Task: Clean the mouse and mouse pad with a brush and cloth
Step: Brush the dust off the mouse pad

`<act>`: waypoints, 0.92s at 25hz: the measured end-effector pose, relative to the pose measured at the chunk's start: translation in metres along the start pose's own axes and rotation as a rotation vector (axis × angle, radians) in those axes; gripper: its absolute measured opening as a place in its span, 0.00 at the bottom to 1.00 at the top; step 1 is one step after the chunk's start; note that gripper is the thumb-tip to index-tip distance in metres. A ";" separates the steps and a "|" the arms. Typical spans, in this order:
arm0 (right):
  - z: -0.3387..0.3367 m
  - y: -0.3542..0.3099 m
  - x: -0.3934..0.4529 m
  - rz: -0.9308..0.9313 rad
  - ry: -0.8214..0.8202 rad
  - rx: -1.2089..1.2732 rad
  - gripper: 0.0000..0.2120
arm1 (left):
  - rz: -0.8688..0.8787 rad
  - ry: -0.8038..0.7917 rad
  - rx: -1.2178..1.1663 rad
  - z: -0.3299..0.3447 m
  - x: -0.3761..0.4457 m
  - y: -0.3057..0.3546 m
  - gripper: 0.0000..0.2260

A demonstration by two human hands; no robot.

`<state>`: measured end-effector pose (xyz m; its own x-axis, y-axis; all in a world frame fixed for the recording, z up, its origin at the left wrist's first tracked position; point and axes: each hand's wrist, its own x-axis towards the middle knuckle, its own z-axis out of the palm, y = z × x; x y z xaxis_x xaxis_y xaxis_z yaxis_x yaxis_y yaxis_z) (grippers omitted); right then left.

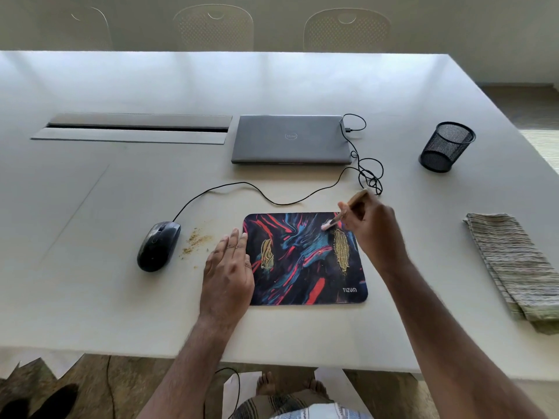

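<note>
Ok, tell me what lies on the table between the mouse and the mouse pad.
In the head view, crumbs are scattered beside the mouse, and the left hand rests flat at the mouse pad's left edge.

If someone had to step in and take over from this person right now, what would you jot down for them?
Left hand: flat, fingers straight, pressing the left edge of the mouse pad to steady it.
Right hand: grips the brush, its bristles on the pad's far right part.
Mouse: on the table left of the pad, cable running to the closed laptop.
Crumbs: a scatter on the table between mouse and pad.
Cloth: folded, untouched, far right.
Done: brushing of the pad is under way. Whether the mouse has been brushed cannot be told.
Left: finish brushing, clear the crumbs, wipe mouse and pad with the cloth.
</note>
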<state>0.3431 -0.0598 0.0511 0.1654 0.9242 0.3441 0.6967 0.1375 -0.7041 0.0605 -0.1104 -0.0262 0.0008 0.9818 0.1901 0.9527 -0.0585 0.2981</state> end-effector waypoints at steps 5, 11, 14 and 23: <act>-0.003 0.001 -0.001 -0.065 -0.066 0.088 0.09 | 0.003 -0.001 -0.004 0.001 0.001 0.000 0.25; -0.007 0.010 -0.003 -0.073 -0.112 -0.088 0.07 | 0.013 0.022 0.006 0.003 0.000 -0.001 0.25; -0.018 0.014 0.003 -0.054 -0.041 -0.111 0.06 | 0.001 0.040 -0.001 0.004 0.001 -0.001 0.25; -0.010 0.018 -0.003 0.013 -0.121 -0.039 0.05 | 0.005 0.041 -0.003 0.004 0.001 -0.001 0.25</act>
<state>0.3622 -0.0638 0.0440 0.0904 0.9624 0.2562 0.7219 0.1139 -0.6825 0.0606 -0.1088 -0.0305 -0.0068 0.9732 0.2299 0.9520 -0.0641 0.2994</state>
